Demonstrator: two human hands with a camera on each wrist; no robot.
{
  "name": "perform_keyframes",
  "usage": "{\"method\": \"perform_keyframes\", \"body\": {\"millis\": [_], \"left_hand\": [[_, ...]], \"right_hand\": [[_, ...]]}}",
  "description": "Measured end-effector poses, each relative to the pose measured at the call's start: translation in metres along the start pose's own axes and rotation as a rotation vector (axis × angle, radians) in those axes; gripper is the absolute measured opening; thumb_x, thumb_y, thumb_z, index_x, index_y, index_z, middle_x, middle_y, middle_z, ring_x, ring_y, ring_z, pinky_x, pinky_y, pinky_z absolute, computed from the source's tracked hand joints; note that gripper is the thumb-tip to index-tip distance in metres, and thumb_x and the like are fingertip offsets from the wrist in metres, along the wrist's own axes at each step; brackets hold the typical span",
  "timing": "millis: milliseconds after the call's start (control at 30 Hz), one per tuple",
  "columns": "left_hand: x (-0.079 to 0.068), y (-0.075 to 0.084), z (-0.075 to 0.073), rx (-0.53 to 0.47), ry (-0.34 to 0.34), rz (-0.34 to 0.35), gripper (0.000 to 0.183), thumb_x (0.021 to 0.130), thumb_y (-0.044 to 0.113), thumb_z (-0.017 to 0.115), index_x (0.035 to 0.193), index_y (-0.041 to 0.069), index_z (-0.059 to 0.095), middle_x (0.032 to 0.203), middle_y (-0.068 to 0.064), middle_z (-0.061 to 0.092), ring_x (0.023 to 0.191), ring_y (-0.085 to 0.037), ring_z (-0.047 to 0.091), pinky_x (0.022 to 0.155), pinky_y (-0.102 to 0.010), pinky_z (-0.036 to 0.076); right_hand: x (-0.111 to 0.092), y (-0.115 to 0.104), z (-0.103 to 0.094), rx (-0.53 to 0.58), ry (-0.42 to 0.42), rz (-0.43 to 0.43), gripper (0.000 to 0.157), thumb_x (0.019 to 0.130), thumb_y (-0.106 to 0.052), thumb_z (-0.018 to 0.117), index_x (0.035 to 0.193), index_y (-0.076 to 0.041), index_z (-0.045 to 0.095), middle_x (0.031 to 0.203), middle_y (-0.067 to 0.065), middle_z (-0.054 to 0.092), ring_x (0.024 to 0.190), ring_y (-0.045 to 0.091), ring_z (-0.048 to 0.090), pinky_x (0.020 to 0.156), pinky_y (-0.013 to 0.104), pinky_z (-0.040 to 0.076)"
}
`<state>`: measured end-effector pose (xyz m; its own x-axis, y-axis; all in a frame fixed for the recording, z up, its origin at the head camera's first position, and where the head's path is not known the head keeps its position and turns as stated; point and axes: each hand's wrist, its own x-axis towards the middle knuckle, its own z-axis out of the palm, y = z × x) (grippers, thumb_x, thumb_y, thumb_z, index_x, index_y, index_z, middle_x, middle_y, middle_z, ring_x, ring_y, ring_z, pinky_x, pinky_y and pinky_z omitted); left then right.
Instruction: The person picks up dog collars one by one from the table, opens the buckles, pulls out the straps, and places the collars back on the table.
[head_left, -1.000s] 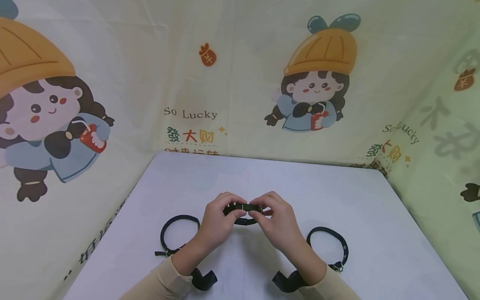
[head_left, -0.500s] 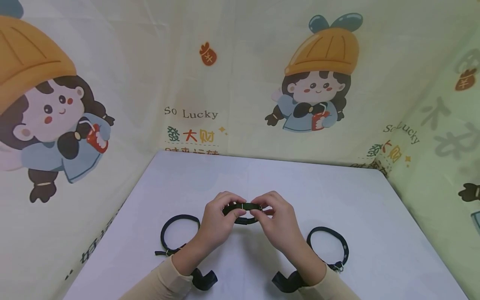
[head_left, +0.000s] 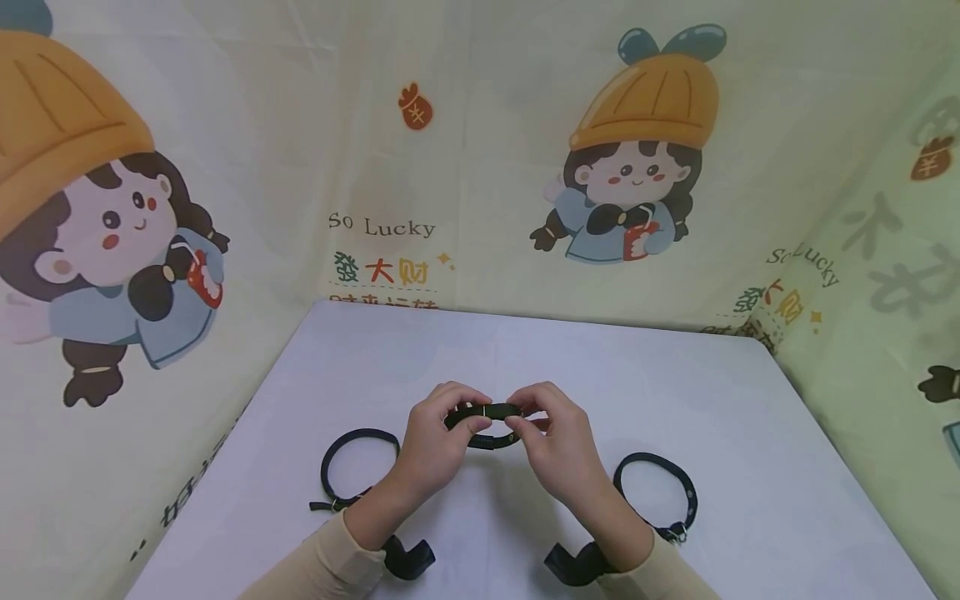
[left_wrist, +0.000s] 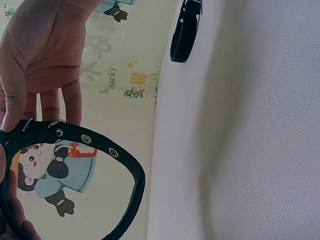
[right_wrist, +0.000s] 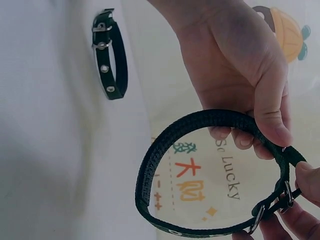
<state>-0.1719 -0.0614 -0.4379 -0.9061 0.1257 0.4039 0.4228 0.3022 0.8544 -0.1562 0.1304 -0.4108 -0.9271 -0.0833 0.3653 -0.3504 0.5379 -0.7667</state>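
Observation:
Both hands hold a dark green collar (head_left: 492, 443) up over the middle of the table, its loop closed. My left hand (head_left: 441, 437) pinches the band between thumb and fingers, near where the layers overlap. Opposite it, my right hand (head_left: 561, 446) pinches the band by the metal buckle and D-ring. The left wrist view shows metal eyelets along the collar (left_wrist: 132, 167), with the right hand (left_wrist: 47, 60) at the metal fittings. In the right wrist view the collar's strap end (right_wrist: 298, 158) sticks out between both hands' fingertips.
On the white table (head_left: 525, 350) lie a second collar (head_left: 327, 467) at the left and a third collar (head_left: 678, 479) at the right, both buckled into loops. Black curved pieces (head_left: 411, 560) show beside the sleeves. A printed cloth (head_left: 480, 167) hangs around the table's back and sides.
My right hand has shifted slightly right along the collar, so the gap between the two hands' fingertips is a little wider. The left hand and the collars on the table stay put.

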Motion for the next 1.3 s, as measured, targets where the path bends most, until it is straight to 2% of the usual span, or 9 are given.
{"method": "perform_keyframes", "body": {"millis": [300, 500, 733, 933, 1300], "left_hand": [[-0.0004, -0.0001, 0.0003, 0.003, -0.006, -0.006, 0.026, 0.09, 0.008, 0.086, 0.11, 0.022, 0.079, 0.106, 0.008, 0.07, 0.094, -0.017, 0.06, 0.076, -0.024, 0.058], [-0.0006, -0.0002, 0.0003, 0.002, -0.003, 0.005, 0.025, 0.09, 0.008, 0.086, 0.111, 0.021, 0.079, 0.105, 0.008, 0.071, 0.093, -0.017, 0.06, 0.075, -0.024, 0.058], [-0.0004, 0.002, 0.0008, -0.003, 0.002, -0.014, 0.03, 0.09, 0.005, 0.086, 0.11, 0.026, 0.079, 0.104, 0.008, 0.071, 0.093, -0.017, 0.06, 0.075, -0.024, 0.058], [-0.0005, 0.0048, 0.0005, -0.019, 0.003, -0.032, 0.031, 0.09, 0.001, 0.085, 0.109, 0.025, 0.079, 0.105, 0.007, 0.071, 0.093, -0.019, 0.06, 0.075, -0.023, 0.057], [-0.0004, 0.0052, 0.0008, -0.028, 0.006, -0.036, 0.028, 0.09, 0.004, 0.085, 0.109, 0.023, 0.079, 0.104, 0.007, 0.071, 0.094, -0.019, 0.06, 0.075, -0.023, 0.056]], "right_hand": [[-0.0009, -0.001, -0.0013, 0.029, -0.006, 0.026, 0.026, 0.093, 0.001, 0.081, 0.107, -0.02, 0.074, 0.105, -0.008, 0.072, 0.099, 0.011, 0.069, 0.082, 0.029, 0.062], [-0.0011, 0.0, -0.0013, 0.043, -0.004, 0.026, 0.027, 0.093, 0.002, 0.08, 0.106, -0.02, 0.074, 0.104, -0.008, 0.072, 0.098, 0.011, 0.069, 0.082, 0.029, 0.062], [-0.0018, 0.0006, -0.0016, 0.051, -0.005, 0.035, 0.026, 0.094, 0.002, 0.079, 0.107, -0.02, 0.073, 0.104, -0.007, 0.072, 0.098, 0.012, 0.07, 0.083, 0.028, 0.062], [-0.0017, 0.0001, -0.0025, 0.06, -0.006, 0.048, 0.027, 0.094, 0.002, 0.079, 0.108, -0.02, 0.073, 0.104, -0.006, 0.073, 0.099, 0.014, 0.07, 0.083, 0.027, 0.062], [-0.001, 0.0012, -0.0037, 0.113, 0.0, 0.092, 0.024, 0.096, 0.0, 0.077, 0.109, -0.02, 0.073, 0.104, -0.002, 0.075, 0.099, 0.017, 0.072, 0.081, 0.027, 0.062]]}}
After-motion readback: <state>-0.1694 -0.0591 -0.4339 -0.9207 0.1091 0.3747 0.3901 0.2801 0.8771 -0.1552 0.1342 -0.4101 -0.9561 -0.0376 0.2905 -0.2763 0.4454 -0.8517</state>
